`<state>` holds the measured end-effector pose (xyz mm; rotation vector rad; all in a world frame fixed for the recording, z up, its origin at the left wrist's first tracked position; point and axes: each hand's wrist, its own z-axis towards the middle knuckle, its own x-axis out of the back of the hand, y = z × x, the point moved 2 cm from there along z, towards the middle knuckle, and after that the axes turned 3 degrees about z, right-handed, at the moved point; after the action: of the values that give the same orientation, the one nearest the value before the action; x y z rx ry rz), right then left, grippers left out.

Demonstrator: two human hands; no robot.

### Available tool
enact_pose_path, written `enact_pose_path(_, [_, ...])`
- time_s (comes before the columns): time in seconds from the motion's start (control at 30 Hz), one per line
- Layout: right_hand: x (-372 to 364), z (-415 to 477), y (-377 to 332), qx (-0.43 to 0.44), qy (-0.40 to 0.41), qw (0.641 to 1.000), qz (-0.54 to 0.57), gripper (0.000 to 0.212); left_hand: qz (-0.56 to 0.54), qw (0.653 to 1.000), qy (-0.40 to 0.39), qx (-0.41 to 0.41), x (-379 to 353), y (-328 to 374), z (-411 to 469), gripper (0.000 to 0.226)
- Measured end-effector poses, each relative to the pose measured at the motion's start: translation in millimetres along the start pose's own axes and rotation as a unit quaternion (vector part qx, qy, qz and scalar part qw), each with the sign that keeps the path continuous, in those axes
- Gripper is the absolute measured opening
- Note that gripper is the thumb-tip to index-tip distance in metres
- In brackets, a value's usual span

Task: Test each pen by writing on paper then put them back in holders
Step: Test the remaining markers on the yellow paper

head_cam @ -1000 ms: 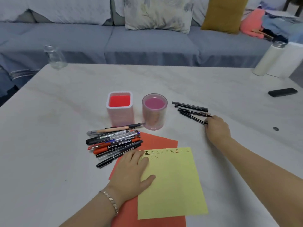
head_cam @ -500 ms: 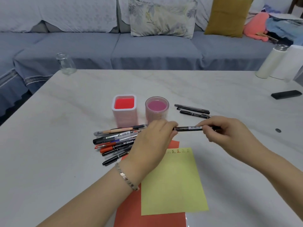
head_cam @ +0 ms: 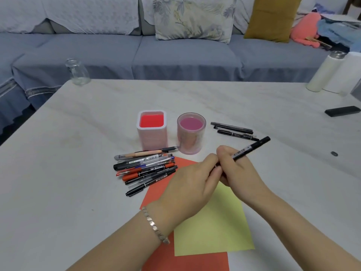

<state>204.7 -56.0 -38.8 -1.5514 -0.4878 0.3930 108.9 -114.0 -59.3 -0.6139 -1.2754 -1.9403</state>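
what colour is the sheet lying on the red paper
The top sheet is pale yellow, clearest in the head view.

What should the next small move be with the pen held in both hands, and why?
Probably pull the cap off with the left hand, then lower the tip to the yellow paper. The right hand grips the black pen by its barrel, the left hand pinches its lower end, which is hidden between them, and both hover over the sheet.

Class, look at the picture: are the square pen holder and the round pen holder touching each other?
Apart. The head view shows a strip of bare table between the square holder and the round holder.
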Motion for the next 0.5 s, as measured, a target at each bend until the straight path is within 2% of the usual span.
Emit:
enact_pose_path(0.1, [5, -2, 5, 0.009, -0.018, 1.0, -0.01, 0.041, -0.053, 0.997, -0.055, 0.021, 2, -6, -2, 0.019])
enact_pose_path(0.2, [22, 0, 14, 0.011, 0.084, 0.996, 0.033, 0.038, -0.04, 0.991, -0.039, 0.118, 1, -26, -5, 0.021])
enact_pose_path(0.3, [42, 3, 31, -0.007, 0.173, 0.984, 0.029, 0.031, 0.048, 0.982, -0.02, 0.179, -9, -58, -17, 0.01])
enact_pose_path(0.33, [45, 4, 37, -0.019, 0.178, 0.984, 0.024, 0.029, 0.079, 0.981, -0.032, 0.175, -16, -67, -22, 0.007])
enact_pose_path(0.4, [48, 4, 51, -0.041, 0.177, 0.983, 0.033, 0.026, 0.147, 0.978, -0.067, 0.135, -33, -84, -31, 0.016])
enact_pose_path(0.5, [45, 4, 67, -0.061, 0.171, 0.982, 0.055, 0.027, 0.215, 0.973, -0.032, 0.08, -47, -99, -39, 0.025])
